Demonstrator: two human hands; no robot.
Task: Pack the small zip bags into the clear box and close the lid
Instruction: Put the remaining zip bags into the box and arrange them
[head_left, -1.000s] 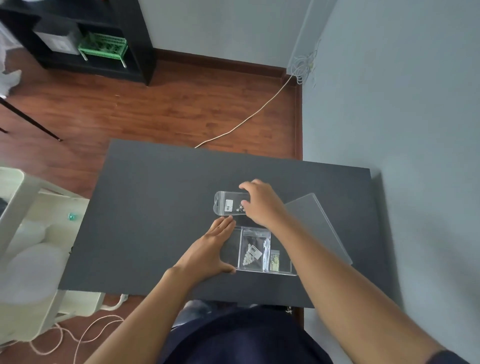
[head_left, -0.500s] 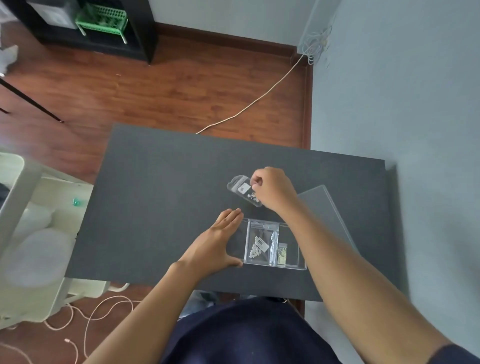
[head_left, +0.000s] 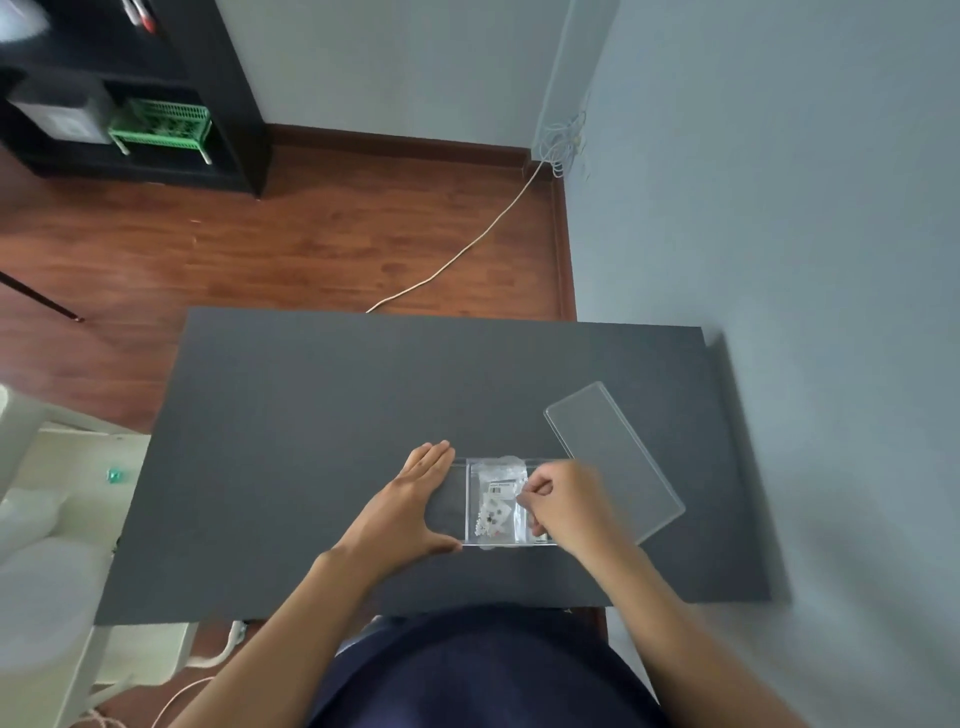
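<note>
The clear box (head_left: 453, 499) lies open on the dark table (head_left: 322, 426), near its front edge. Small zip bags (head_left: 496, 501) with white beads and labels are stacked inside the box. My left hand (head_left: 408, 512) lies flat against the box's left end, fingers spread along its side. My right hand (head_left: 563, 506) is over the box's right half, its fingertips pinched on the edge of the top zip bag. The clear lid (head_left: 615, 460) lies flat on the table to the right of the box, partly behind my right hand.
A grey wall (head_left: 779, 208) runs along the table's right side. A white cart (head_left: 47, 545) stands by the table's left edge. On the wooden floor beyond are a white cable (head_left: 467, 249) and a black shelf with a green basket (head_left: 161, 127).
My right hand has carried a zip bag from the table behind the box down into the box, on top of the others. My left hand has stayed at the box's left end.
</note>
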